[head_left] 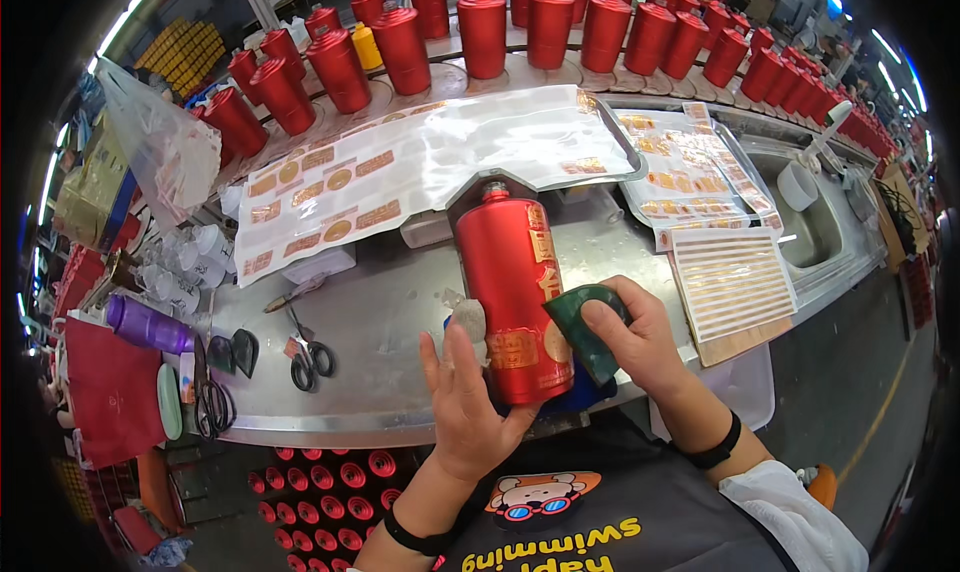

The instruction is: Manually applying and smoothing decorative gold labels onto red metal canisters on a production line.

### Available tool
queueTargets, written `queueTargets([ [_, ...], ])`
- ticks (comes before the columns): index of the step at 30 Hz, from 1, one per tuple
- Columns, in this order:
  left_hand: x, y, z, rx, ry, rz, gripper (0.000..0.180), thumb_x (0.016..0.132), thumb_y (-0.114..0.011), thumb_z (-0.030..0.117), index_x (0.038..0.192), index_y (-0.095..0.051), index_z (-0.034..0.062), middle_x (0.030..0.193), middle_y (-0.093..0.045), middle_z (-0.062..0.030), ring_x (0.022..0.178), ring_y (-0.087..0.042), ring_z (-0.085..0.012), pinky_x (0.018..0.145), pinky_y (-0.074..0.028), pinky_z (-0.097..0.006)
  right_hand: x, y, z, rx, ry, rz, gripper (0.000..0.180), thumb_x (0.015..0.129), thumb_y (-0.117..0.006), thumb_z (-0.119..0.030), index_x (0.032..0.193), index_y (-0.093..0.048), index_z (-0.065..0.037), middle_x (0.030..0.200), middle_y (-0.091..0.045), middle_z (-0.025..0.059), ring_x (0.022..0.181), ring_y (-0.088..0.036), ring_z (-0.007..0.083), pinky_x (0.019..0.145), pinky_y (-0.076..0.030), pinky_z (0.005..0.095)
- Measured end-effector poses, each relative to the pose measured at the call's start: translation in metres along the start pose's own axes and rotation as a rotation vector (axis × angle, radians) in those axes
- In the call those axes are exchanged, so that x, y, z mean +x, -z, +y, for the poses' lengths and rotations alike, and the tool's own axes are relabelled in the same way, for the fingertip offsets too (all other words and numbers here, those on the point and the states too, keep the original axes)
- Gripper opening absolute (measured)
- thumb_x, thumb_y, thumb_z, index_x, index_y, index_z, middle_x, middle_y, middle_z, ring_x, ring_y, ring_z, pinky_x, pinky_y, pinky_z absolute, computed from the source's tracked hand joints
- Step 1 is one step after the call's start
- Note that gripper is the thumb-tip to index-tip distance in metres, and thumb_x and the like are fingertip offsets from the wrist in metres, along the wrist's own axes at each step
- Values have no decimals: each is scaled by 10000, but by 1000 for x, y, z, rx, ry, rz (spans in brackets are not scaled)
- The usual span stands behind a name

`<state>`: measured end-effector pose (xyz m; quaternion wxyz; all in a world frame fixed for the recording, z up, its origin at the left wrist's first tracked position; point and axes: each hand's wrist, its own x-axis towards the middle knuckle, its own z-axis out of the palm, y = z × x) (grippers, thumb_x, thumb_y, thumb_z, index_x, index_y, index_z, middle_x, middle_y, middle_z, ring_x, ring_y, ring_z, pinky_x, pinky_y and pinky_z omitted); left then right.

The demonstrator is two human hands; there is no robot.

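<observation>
The red bottle (512, 297) lies on its side on the steel bench (380, 317), neck pointing away from the person. The left hand (468, 392) steadies its near flank, fingers spread flat. The right hand (640, 342) grips a dark green scraper pad (583, 327) and presses it on the bottle's right side, over gold labels. The step looks like smoothing a fresh label; the next stroke calls for even pressure, though label edges are hard to judge here. Beyond the bottle lie sheets of gold labels (400, 167), then rows of red bottles (550, 27). Left of the bottle rest scissors (310, 357).
</observation>
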<state>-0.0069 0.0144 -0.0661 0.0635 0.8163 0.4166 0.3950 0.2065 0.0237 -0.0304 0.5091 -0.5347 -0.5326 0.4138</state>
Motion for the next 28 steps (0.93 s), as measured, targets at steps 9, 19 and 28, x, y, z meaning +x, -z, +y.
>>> queueTargets([
  [9,3,3,-5,-128,50,-68,1092,759,-776,437,1457,-122,-91,1453,-274,-317,1326,-329,-466,1036,-366,-485,0,1,3,22,-2,-6,267,924,-641,-251,953,-605,12,733,-588,2,669,-501,48,589,-431,229],
  [19,1,1,-7,-628,315,-150,1143,775,-699,566,1449,-83,-121,1444,-253,-349,1348,-278,-471,1113,-226,-485,1,1,6,13,2,-11,261,930,-632,-249,956,-606,10,725,-588,1,662,-501,46,583,-431,225],
  [28,7,0,-6,-736,349,-130,1092,815,-667,556,1458,-82,-104,1484,-197,-339,1383,-258,-433,1125,-219,-452,1,1,7,46,-20,-21,263,929,-635,-247,978,-604,9,756,-608,15,681,-522,51,600,-445,224],
])
